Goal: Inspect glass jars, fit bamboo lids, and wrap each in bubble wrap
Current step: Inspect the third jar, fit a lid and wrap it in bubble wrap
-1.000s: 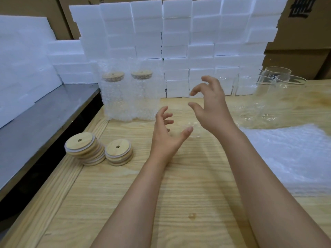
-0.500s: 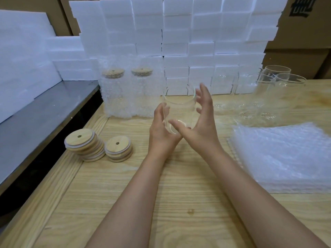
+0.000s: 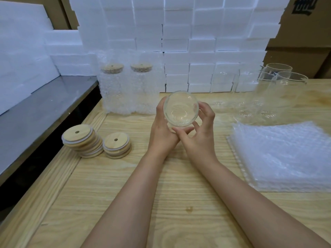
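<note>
A clear glass jar (image 3: 181, 108) is tilted with its round end facing me, held above the wooden table (image 3: 125, 194) between both hands. My left hand (image 3: 162, 129) cups its left side and underside. My right hand (image 3: 198, 133) grips it from the right, thumb under the jar and fingers curled on its far side. Two stacks of bamboo lids (image 3: 84, 140) (image 3: 116, 144), each with a small hole, lie to the left. A pile of bubble wrap sheets (image 3: 283, 154) lies to the right.
Two lidded jars wrapped in bubble wrap (image 3: 114, 86) (image 3: 143, 86) stand at the back left. Several bare glass jars (image 3: 279, 90) stand at the back right. White foam blocks (image 3: 179, 42) form a wall behind. A grey metal surface (image 3: 39, 111) runs along the left.
My hands went from empty and apart to holding a jar upright, then tipped it so that its round end faces me.
</note>
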{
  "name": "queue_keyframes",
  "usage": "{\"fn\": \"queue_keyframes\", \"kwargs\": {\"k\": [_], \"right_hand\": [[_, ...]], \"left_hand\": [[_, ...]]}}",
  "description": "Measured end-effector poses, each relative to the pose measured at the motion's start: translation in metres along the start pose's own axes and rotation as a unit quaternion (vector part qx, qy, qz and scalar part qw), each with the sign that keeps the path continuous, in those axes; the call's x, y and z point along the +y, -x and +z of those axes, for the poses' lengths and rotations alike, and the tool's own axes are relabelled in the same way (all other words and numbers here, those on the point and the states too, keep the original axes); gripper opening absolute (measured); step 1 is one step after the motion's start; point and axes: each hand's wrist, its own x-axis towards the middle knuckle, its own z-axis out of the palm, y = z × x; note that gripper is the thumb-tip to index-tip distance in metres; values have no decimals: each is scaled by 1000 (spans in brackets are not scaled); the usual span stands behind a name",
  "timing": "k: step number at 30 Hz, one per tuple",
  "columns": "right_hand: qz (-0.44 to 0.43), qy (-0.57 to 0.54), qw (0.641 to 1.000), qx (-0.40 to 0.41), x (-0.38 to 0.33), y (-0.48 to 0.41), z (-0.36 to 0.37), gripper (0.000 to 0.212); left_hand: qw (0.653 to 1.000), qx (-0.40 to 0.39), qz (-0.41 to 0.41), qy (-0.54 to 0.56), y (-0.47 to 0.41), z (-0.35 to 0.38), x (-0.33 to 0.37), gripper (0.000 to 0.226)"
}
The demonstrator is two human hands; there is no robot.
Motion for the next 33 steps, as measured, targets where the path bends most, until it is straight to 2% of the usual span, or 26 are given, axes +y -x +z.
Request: {"fn": "queue_keyframes", "kwargs": {"k": [4, 6, 9, 15, 23, 29, 33], "right_hand": [[-4, -8, 1000, -23, -6, 1, 1, 81], [-8, -30, 999, -38, -10, 2, 0, 74], [3, -58, 998, -38, -14, 3, -2, 68], [29, -44, 998, -33, -18, 1, -4, 69], [136, -44, 989, 36, -34, -7, 10, 76], [180, -32, 980, 79, -42, -18, 8, 60], [165, -36, 983, 76, -43, -23, 7, 37]], "left_hand": [[999, 32, 23, -21, 0, -1, 0, 95], [998, 41, 38, -34, 0, -2, 0, 92], [998, 34, 40, -35, 0, -2, -1, 88], [996, 30, 40, -75, 0, -1, 0, 85], [995, 25, 45, -82, 0, 0, -1, 82], [997, 13, 60, -49, 2, -1, 1, 81], [997, 18, 59, -47, 1, -1, 3, 79]]}}
